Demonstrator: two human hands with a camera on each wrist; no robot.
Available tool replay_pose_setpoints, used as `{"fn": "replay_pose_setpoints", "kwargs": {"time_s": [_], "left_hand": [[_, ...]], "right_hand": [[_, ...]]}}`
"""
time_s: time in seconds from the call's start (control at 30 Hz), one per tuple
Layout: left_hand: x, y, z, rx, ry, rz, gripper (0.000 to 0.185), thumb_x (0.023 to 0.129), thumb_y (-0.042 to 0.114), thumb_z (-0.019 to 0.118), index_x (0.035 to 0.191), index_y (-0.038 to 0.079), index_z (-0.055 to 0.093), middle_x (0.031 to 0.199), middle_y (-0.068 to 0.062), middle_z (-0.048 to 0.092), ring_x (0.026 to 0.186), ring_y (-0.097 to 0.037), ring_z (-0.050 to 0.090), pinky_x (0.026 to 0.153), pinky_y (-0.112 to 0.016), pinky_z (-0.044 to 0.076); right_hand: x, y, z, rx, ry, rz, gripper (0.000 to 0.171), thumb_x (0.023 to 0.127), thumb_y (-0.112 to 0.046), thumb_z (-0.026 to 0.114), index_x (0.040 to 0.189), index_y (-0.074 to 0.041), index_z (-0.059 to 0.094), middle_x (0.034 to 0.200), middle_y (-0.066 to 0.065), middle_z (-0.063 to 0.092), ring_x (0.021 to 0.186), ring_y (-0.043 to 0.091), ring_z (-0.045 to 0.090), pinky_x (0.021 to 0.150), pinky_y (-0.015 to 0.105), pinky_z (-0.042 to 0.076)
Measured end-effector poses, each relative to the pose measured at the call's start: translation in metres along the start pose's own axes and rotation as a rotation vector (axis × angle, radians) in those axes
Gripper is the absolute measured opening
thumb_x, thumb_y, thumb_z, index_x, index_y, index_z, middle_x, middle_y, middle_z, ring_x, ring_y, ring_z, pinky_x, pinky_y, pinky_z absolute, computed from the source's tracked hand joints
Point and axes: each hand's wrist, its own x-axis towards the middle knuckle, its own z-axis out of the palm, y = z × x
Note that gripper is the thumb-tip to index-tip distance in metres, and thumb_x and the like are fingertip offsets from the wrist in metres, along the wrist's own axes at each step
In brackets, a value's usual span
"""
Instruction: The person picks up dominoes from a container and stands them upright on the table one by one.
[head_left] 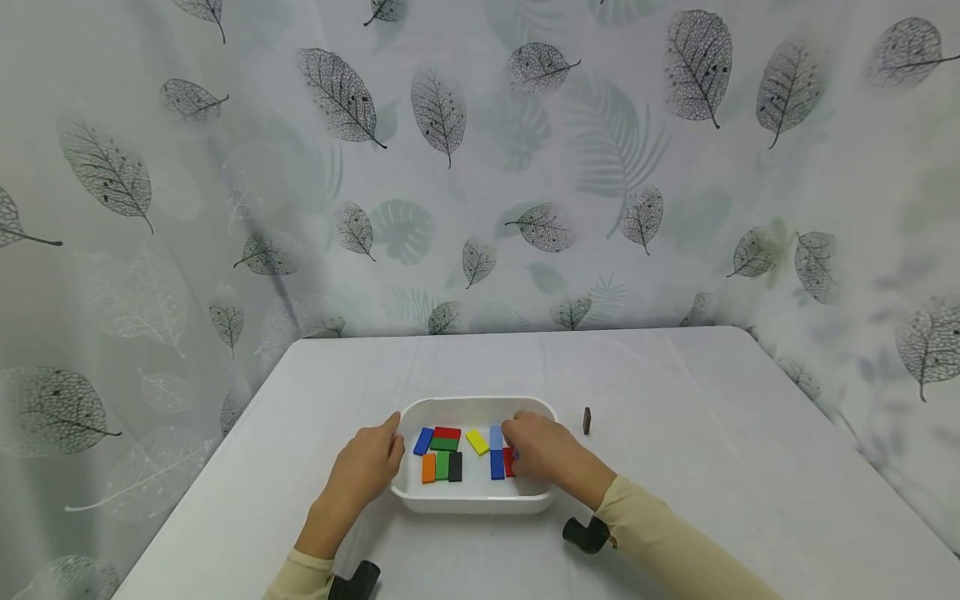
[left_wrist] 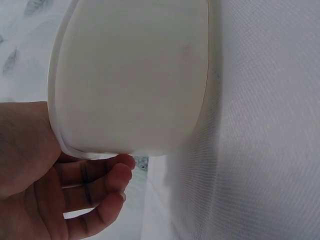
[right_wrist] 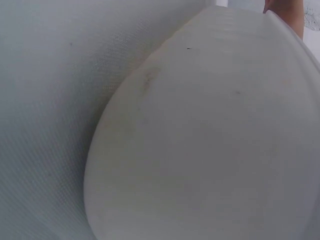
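Note:
A white tray (head_left: 480, 406) sits on the table and holds several flat coloured blocks: blue (head_left: 423, 441), red (head_left: 447, 432), orange (head_left: 428, 467), black (head_left: 455, 467), yellow (head_left: 477, 441). My left hand (head_left: 367, 467) grips the tray's left wall, with its fingers (left_wrist: 95, 200) curled under the rim of the tray (left_wrist: 130, 75). My right hand (head_left: 536, 450) reaches into the tray's right side, fingers bent down over a light blue block (head_left: 496, 437) and a red one (head_left: 508, 461). Whatever lies beneath that hand is hidden. The right wrist view is filled by the tray's outer wall (right_wrist: 210, 140).
A small brown block (head_left: 587, 421) stands upright on the white tablecloth (head_left: 712, 433), right of the tray. A leaf-patterned curtain (head_left: 480, 167) hangs behind and beside the table. The table's edges run close on the left and right.

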Motion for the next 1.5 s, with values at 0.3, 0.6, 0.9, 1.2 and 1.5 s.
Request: {"fn": "replay_pose_setpoints", "kwargs": {"time_s": [0.3,0.6,0.9,1.2,1.5], "left_hand": [[0.000,0.000,0.001,-0.009,0.016,0.011,0.042,0.101,0.006,0.064,0.138,-0.012,0.057,0.098,-0.018,0.073,0.063,-0.016,0.054,0.050,-0.025,0.048],[0.000,0.000,0.001,-0.005,0.017,0.011,0.042,0.101,0.007,0.064,0.138,-0.012,0.058,0.102,-0.020,0.073,0.064,-0.017,0.055,0.051,-0.026,0.050],[0.000,0.000,0.000,-0.010,0.015,0.005,0.042,0.101,0.007,0.064,0.138,-0.012,0.058,0.101,-0.020,0.073,0.064,-0.017,0.054,0.051,-0.026,0.049],[0.000,0.001,0.000,-0.009,0.016,0.008,0.042,0.101,0.006,0.064,0.138,-0.012,0.058,0.098,-0.019,0.073,0.063,-0.016,0.054,0.050,-0.026,0.049],[-0.001,0.001,-0.001,-0.011,0.004,-0.006,0.042,0.101,0.007,0.064,0.138,-0.012,0.057,0.105,-0.022,0.073,0.065,-0.017,0.055,0.052,-0.026,0.050]], "right_hand": [[-0.005,0.005,0.001,0.060,0.136,-0.068,0.027,0.081,-0.014,0.089,0.096,-0.014,0.068,0.088,-0.003,0.058,0.078,0.015,0.055,0.067,0.032,0.059],[-0.009,0.010,-0.004,0.237,0.231,-0.122,0.031,0.080,-0.009,0.089,0.105,-0.009,0.070,0.093,-0.003,0.062,0.086,0.014,0.060,0.079,0.031,0.060],[-0.016,0.014,-0.010,0.387,0.290,-0.153,0.030,0.083,-0.003,0.085,0.108,-0.006,0.069,0.097,-0.001,0.064,0.088,0.021,0.064,0.078,0.028,0.059],[-0.021,0.022,-0.012,0.434,0.378,-0.191,0.025,0.086,0.001,0.081,0.104,-0.010,0.068,0.095,-0.003,0.066,0.086,0.018,0.066,0.074,0.033,0.061],[-0.028,0.026,-0.020,0.462,0.434,-0.192,0.026,0.085,0.001,0.080,0.106,-0.009,0.069,0.096,-0.003,0.067,0.086,0.018,0.067,0.073,0.039,0.062]]}}
